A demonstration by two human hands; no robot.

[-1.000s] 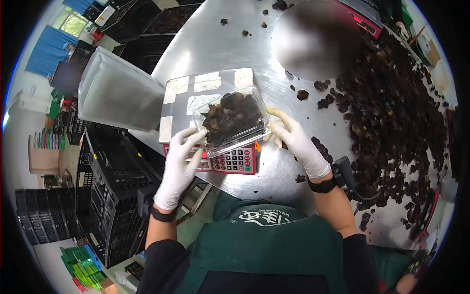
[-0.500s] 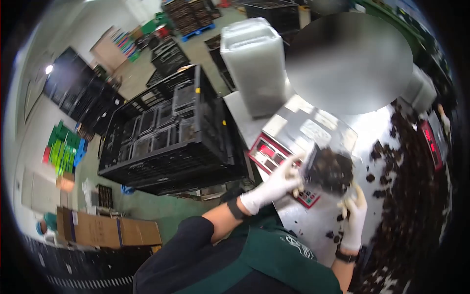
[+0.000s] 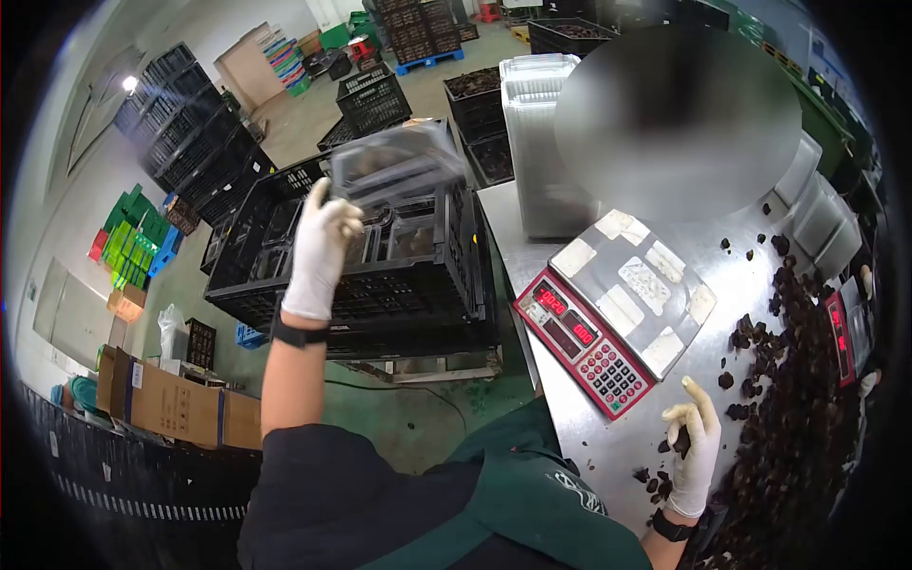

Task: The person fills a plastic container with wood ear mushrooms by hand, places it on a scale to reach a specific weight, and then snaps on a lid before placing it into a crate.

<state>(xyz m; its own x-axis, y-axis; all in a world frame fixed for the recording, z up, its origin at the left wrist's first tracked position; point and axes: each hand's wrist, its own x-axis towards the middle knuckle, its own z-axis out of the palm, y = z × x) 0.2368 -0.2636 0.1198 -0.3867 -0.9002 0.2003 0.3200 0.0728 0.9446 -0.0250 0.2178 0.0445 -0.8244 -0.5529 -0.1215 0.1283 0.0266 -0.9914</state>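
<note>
My left hand point(image 3: 321, 252), in a white glove, holds the near left side of a clear plastic box point(image 3: 394, 161), blurred by motion, above a black crate point(image 3: 380, 299). More clear boxes with dark contents lie inside that crate. My right hand point(image 3: 695, 451), also gloved, is over the metal table near the scale's lower right corner, its fingers curled round a small dark piece point(image 3: 681, 441). The red scale point(image 3: 598, 356) has lit digits and nothing on its plate.
Dark pieces point(image 3: 798, 408) are spread along the right of the metal table point(image 3: 731, 271). Behind the scale stands a tall stack of clear boxes point(image 3: 546, 161). A second scale point(image 3: 839, 332) is at the right edge. Cardboard boxes point(image 3: 180, 408) sit at the lower left.
The box of dark pieces has gone from above the scale to above the crate with my left hand. My right hand has let go of it and stayed near the scale.
</note>
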